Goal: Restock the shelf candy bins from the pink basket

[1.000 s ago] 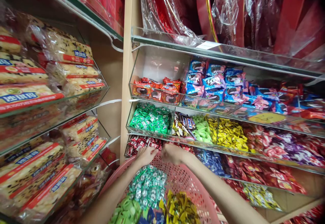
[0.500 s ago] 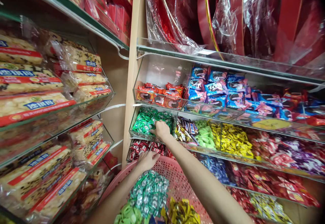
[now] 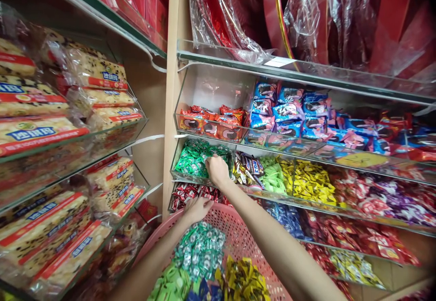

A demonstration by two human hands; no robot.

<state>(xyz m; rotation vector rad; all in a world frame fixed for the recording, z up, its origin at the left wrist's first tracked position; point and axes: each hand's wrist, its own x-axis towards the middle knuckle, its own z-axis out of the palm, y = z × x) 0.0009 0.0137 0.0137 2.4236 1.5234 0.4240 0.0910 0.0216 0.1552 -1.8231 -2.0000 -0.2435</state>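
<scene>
My right hand (image 3: 217, 170) reaches into a clear bin of green-wrapped candies (image 3: 192, 155), at its right side. Its fingers are curled inward, and what they hold, if anything, is hidden. Lower down, my left hand (image 3: 198, 209) is on the far rim of a pink perforated plastic basket (image 3: 235, 223), fingers bent over the edge. Inside the basket lie shiny green candies (image 3: 200, 248), light green candies (image 3: 170, 283) and yellow-wrapped candies (image 3: 245, 279), with a few dark blue wrappers at the bottom.
Right of the green bin are dark candy bars (image 3: 250, 164), light green sweets (image 3: 272, 176) and yellow sweets (image 3: 311, 180). Blue-wrapped snacks (image 3: 289, 110) fill the tier above. Packaged pastry bars (image 3: 44, 132) crowd the left shelves. A glass shelf edge (image 3: 238, 57) juts out overhead.
The view has shifted slightly, so the shelves sit a little higher and further left. My right hand stays at the green candies, its fingers more curled. My left hand stays at the basket rim.
</scene>
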